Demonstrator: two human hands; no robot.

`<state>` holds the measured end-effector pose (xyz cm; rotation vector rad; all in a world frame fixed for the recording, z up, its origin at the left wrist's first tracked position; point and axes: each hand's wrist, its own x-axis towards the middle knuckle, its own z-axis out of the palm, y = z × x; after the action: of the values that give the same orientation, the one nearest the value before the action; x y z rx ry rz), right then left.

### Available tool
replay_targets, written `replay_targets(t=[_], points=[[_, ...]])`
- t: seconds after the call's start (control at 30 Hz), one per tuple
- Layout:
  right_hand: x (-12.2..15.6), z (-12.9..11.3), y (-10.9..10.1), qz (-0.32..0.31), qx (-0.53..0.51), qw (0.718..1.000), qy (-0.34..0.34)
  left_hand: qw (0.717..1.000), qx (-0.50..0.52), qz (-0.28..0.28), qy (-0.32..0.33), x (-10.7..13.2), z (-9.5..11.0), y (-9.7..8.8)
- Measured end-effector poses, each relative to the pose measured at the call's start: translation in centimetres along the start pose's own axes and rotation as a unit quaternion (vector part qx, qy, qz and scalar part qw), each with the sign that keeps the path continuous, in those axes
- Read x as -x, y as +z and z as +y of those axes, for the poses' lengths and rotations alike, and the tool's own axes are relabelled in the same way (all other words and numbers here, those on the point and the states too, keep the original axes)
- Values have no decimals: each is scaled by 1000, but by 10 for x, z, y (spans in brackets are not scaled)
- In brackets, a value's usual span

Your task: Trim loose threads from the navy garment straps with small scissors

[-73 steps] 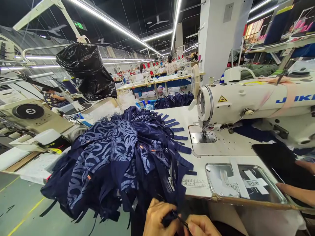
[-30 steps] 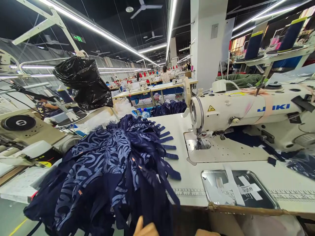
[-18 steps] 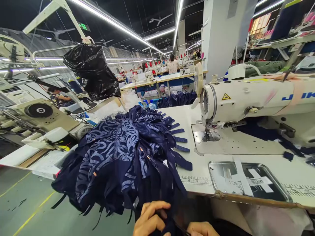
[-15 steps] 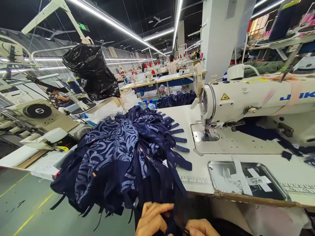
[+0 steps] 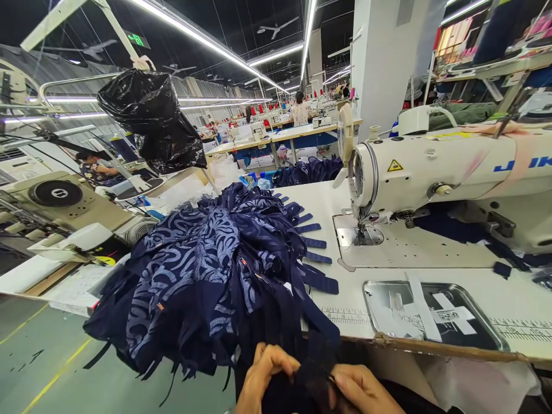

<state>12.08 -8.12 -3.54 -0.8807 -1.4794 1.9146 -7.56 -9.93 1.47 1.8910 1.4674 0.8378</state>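
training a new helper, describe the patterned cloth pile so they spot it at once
Find the big white sewing machine at right, then follow its tabletop left. The patterned cloth pile spills over the near edge, beyond the left hand. Unlike the dark heap farther back, it shows pale swirls, with straps fanned along its right.

The room is brightly lit by long white ceiling lights [image 5: 194, 38], while the ceiling [image 5: 224, 23] is left dark. Glare is thrown back by the black bag [image 5: 150, 123] and metal tray [image 5: 480, 313]. Dark cloth [image 5: 308, 379] is sunk in shadow, softly blurred. Edges are visibly stretched.
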Motion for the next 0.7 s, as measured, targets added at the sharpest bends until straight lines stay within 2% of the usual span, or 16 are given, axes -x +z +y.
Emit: replay_targets(t=[0.13,0.23,0.33,0.43,0.53,0.7], points=[[-2,1,1,-7,-44,999,-13,999,0,-3,-43,-3,7,5],[2,-4,2,13,-62,997,-39,997,-30,-30,-70,-11,14,8],[7,-11,4,57,-41,996,-51,996,-52,-60,-47,-21,21,13],[9,-13,4,76,-31,995,-55,996,-52,-78,-2,-28,29,19],[10,-11,3,97,-48,993,-49,996,-59,-68,23,-32,34,23],[10,-9,2,106,-60,992,-44,998,-54,-35,22,-32,33,26]])
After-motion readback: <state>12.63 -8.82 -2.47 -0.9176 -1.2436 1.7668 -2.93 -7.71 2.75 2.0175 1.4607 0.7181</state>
